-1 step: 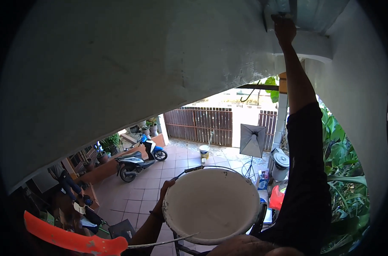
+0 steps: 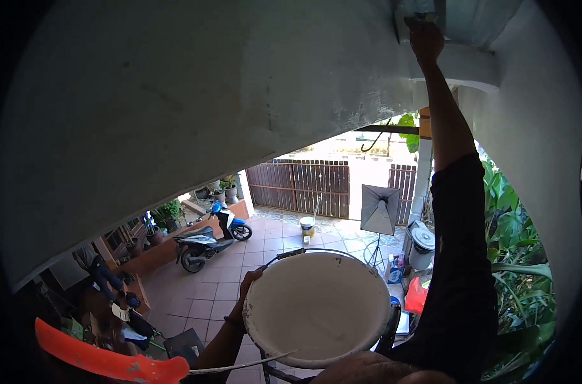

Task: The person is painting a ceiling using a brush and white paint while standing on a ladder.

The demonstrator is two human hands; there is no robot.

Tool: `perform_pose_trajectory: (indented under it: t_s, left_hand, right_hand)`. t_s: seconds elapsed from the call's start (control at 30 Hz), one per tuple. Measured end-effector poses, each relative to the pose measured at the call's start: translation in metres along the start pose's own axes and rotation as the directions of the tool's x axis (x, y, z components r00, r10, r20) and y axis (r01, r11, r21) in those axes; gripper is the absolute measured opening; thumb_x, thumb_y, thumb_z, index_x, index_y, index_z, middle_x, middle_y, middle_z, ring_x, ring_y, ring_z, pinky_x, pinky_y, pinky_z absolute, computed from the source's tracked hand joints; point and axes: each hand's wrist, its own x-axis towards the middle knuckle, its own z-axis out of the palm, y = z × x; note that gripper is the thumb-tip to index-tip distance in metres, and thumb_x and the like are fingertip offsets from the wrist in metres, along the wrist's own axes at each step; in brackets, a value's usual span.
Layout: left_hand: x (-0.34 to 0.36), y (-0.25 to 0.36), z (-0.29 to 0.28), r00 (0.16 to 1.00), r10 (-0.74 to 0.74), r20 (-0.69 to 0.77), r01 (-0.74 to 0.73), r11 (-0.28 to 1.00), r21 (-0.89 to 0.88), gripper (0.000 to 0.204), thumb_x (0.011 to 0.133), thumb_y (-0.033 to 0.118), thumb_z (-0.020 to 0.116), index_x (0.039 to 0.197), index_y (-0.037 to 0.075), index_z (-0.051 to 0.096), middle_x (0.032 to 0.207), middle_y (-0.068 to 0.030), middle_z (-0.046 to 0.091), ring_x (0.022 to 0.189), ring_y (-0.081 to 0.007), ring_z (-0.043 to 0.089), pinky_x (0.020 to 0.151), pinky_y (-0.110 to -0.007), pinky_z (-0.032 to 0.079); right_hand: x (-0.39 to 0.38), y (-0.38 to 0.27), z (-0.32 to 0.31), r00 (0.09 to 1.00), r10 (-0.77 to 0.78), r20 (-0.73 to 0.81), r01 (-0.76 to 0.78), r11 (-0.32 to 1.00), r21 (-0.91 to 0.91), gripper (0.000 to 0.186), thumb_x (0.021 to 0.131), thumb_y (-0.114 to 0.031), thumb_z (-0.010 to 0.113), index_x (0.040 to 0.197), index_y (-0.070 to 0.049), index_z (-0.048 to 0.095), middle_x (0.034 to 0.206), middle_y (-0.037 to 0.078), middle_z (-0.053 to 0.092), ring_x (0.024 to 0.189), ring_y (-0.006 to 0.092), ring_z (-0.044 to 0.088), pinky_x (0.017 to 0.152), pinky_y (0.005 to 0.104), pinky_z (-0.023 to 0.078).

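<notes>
My right hand (image 2: 425, 40) is raised at the top right against a grey surface (image 2: 460, 22) under the white overhang, closed on something I cannot make out. My left hand (image 2: 245, 294) grips the left side of a round white bucket (image 2: 313, 304), which has pale, nearly smooth contents or lining and sits by a dark frame (image 2: 388, 329). An orange-red plastic handle (image 2: 108, 352) with a thin metal rod crosses the lower left, the rod reaching over the bucket's near rim.
Below are a tiled floor (image 2: 204, 291), a scooter (image 2: 208, 243), a small bucket (image 2: 307, 225), a softbox lamp (image 2: 379, 208) and a grey bin (image 2: 422, 249). A person in dark trousers (image 2: 102, 278) is at left. A gate (image 2: 297, 185) stands behind, plants (image 2: 518, 269) at right.
</notes>
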Motion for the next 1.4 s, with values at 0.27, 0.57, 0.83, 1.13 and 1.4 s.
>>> perform_pose_trajectory:
  t_s: [0.27, 0.57, 0.83, 1.13, 1.4]
  left_hand:
    - [-0.007, 0.015, 0.027, 0.996, 0.061, -0.058, -0.062, 0.998, -0.011, 0.029, 0.08, 0.037, 0.057, 0.081, 0.008, 0.061, 0.073, -0.0042, 0.06, 0.063, -0.0159, 0.054, 0.061, -0.031, 0.047]
    - [-0.005, 0.007, 0.008, 0.997, -0.045, -0.06, 0.045, 0.999, -0.002, 0.042, 0.081, 0.044, 0.055, 0.101, 0.007, 0.056, 0.087, -0.0064, 0.059, 0.076, -0.0169, 0.057, 0.067, -0.033, 0.049]
    - [-0.005, 0.006, 0.005, 0.998, 0.033, 0.045, -0.035, 0.998, 0.058, 0.044, 0.082, 0.044, 0.052, 0.106, 0.007, 0.055, 0.089, -0.0059, 0.058, 0.08, -0.0164, 0.056, 0.069, -0.033, 0.048]
    - [0.014, -0.007, -0.011, 0.992, -0.111, 0.051, 0.114, 0.993, -0.041, 0.041, 0.083, 0.044, 0.052, 0.1, 0.006, 0.054, 0.087, -0.0074, 0.058, 0.077, -0.0175, 0.057, 0.067, -0.033, 0.049]
    - [0.027, -0.011, -0.006, 0.992, -0.094, 0.084, 0.105, 0.984, -0.143, 0.041, 0.083, 0.044, 0.053, 0.096, 0.005, 0.059, 0.088, -0.01, 0.062, 0.077, -0.02, 0.06, 0.068, -0.033, 0.051]
  right_hand:
    - [0.02, 0.008, -0.023, 0.853, 0.38, 0.358, -0.445, 0.169, 0.879, 0.016, 0.083, -0.015, 0.067, 0.072, -0.005, 0.062, 0.072, 0.006, 0.065, 0.067, 0.0145, 0.064, 0.061, 0.0279, 0.054]
    - [0.0, 0.032, -0.037, 0.986, -0.153, -0.068, 0.154, 0.988, 0.008, 0.012, 0.082, -0.029, 0.064, 0.089, -0.025, 0.072, 0.078, 0.009, 0.067, 0.071, 0.0284, 0.066, 0.058, 0.0397, 0.053]
    - [0.017, -0.052, -0.068, 0.994, 0.101, -0.04, -0.085, 0.951, 0.299, 0.021, 0.084, -0.031, 0.066, 0.091, -0.012, 0.071, 0.085, 0.01, 0.07, 0.076, 0.0277, 0.068, 0.068, 0.0355, 0.054]
    - [0.1, -0.093, -0.236, 0.948, 0.285, 0.144, -0.146, -0.014, 0.989, 0.013, 0.084, -0.015, 0.068, 0.088, -0.003, 0.068, 0.081, 0.004, 0.068, 0.07, 0.0119, 0.065, 0.063, 0.0262, 0.055]
    - [0.011, -0.032, -0.186, 0.954, 0.283, 0.101, -0.296, 0.826, 0.48, 0.031, 0.078, -0.021, 0.072, 0.059, -0.001, 0.057, 0.051, 0.008, 0.053, 0.048, 0.0175, 0.049, 0.049, 0.0368, 0.037]
